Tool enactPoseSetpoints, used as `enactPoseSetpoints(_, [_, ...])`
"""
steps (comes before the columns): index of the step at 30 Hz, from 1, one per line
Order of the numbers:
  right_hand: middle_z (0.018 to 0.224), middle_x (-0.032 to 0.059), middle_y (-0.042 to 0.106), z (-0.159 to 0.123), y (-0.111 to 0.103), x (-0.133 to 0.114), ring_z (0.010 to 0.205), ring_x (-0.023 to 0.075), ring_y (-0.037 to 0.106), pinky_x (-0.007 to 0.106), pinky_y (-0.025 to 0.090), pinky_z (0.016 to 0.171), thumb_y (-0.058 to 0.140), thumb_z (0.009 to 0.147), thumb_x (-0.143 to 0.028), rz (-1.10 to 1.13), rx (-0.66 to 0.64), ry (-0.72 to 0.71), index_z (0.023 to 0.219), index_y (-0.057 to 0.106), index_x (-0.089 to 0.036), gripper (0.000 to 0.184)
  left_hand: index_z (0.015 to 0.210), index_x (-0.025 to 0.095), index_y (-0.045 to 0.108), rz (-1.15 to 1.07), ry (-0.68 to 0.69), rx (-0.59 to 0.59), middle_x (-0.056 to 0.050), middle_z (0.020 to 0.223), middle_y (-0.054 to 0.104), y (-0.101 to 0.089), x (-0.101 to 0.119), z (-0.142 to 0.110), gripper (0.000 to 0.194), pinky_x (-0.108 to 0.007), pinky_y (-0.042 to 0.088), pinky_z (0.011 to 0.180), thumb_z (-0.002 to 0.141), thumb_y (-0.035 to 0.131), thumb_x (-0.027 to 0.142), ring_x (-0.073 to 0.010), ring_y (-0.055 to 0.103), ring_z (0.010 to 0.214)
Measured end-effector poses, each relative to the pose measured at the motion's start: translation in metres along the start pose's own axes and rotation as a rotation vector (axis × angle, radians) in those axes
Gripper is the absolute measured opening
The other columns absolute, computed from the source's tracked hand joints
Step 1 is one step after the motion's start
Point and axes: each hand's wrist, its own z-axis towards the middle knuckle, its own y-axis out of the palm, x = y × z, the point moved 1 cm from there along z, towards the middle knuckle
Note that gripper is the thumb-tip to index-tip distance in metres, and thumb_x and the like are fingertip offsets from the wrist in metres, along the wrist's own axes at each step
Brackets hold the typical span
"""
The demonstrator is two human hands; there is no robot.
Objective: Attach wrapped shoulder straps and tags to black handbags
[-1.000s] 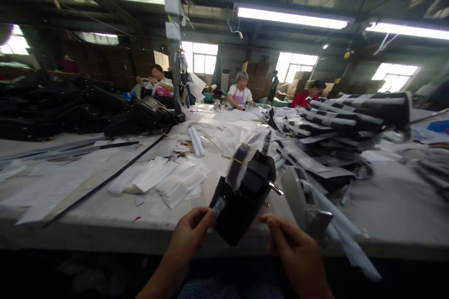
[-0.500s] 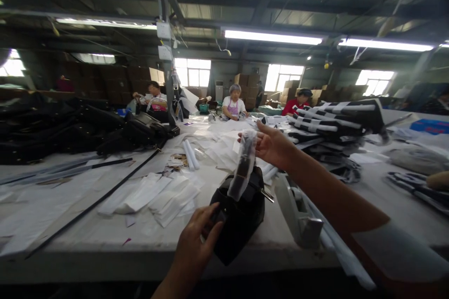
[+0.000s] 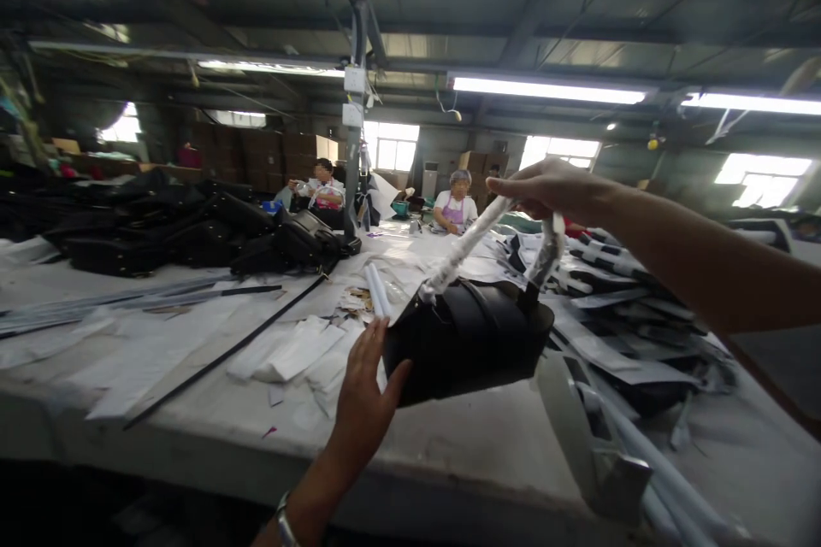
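A black handbag [image 3: 471, 346] hangs above the table's near edge, its handle [image 3: 471, 241] wrapped in white paper. My right hand [image 3: 548, 188] is raised and closed round the top of that handle, lifting the bag. My left hand [image 3: 365, 397] presses flat against the bag's left end, fingers stretched upward. A watch band shows on my left wrist.
The long white table [image 3: 475, 444] carries folded white paper pieces [image 3: 298, 350], a black strap [image 3: 224, 350], a pile of black bags [image 3: 186, 231] at left and striped black-and-white pieces [image 3: 634, 308] at right. A grey metal stand [image 3: 587, 436] sits near the right. Other people sit working at the far end.
My right hand went from the bag's base up to the wrapped handle and lifted the bag off the table. The bag turned sideways. My left hand shifted from gripping its corner to lying flat on its end.
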Motion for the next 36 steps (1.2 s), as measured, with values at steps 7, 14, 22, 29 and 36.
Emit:
enactPoseSetpoints(7, [0.043, -0.0080, 0.049, -0.020, 0.039, 0.030, 0.036, -0.0010, 0.037, 0.020, 0.023, 0.044, 0.054, 0.080, -0.059, -0.074, -0.265, -0.041, 0.068, 0.070, 0.000, 0.062, 0.097, 0.026, 0.073, -0.266, -0.228, -0.296, -0.008, 0.100, 0.071, 0.022, 0.010, -0.057, 0.019, -0.038, 0.048, 0.089, 0.091, 0.058, 0.035, -0.0274, 0.063, 0.100])
enactPoseSetpoints(14, [0.056, -0.0015, 0.061, -0.053, 0.065, 0.081, 0.054, 0.0131, 0.058, 0.026, 0.041, 0.056, 0.056, 0.091, -0.051, -0.164, -0.039, -0.222, 0.069, 0.068, -0.017, 0.042, 0.111, 0.018, 0.065, -0.520, -0.517, -0.448, -0.010, 0.104, 0.071, 0.053, 0.008, -0.075, 0.032, -0.030, 0.051, 0.080, 0.089, 0.059, 0.040, -0.0235, 0.066, 0.098])
enactPoseSetpoints(22, [0.064, 0.0016, 0.067, -0.224, 0.072, 0.067, 0.056, 0.0218, 0.062, 0.034, 0.050, 0.060, 0.058, 0.089, -0.046, -0.134, 0.350, 0.059, 0.080, 0.071, -0.028, 0.024, 0.099, 0.020, 0.066, -0.474, -0.547, -0.414, -0.007, 0.100, 0.069, 0.067, -0.001, -0.081, 0.022, -0.029, 0.048, 0.080, 0.081, 0.068, 0.031, -0.0228, 0.065, 0.095])
enactPoseSetpoints(29, [0.077, 0.0064, 0.074, -0.307, 0.167, 0.106, 0.055, 0.0200, 0.059, 0.029, 0.046, 0.050, 0.068, 0.077, -0.060, 0.446, -0.290, 0.635, 0.111, 0.075, -0.020, 0.052, 0.084, 0.019, 0.072, -0.491, -0.522, -0.469, -0.004, 0.083, 0.070, 0.046, 0.023, -0.090, 0.015, -0.026, 0.043, 0.067, 0.078, 0.074, 0.033, -0.0208, 0.061, 0.077])
enactPoseSetpoints(36, [0.047, -0.0042, 0.043, -0.293, 0.178, 0.101, 0.048, 0.0103, 0.037, 0.023, 0.025, 0.048, 0.073, 0.070, -0.063, 0.570, -0.183, 0.701, 0.052, 0.058, -0.017, 0.052, 0.087, 0.019, 0.077, -0.440, -0.328, -0.623, -0.004, 0.078, 0.073, 0.033, 0.008, -0.070, 0.033, -0.025, 0.047, 0.070, 0.093, 0.053, 0.042, -0.0192, 0.066, 0.074])
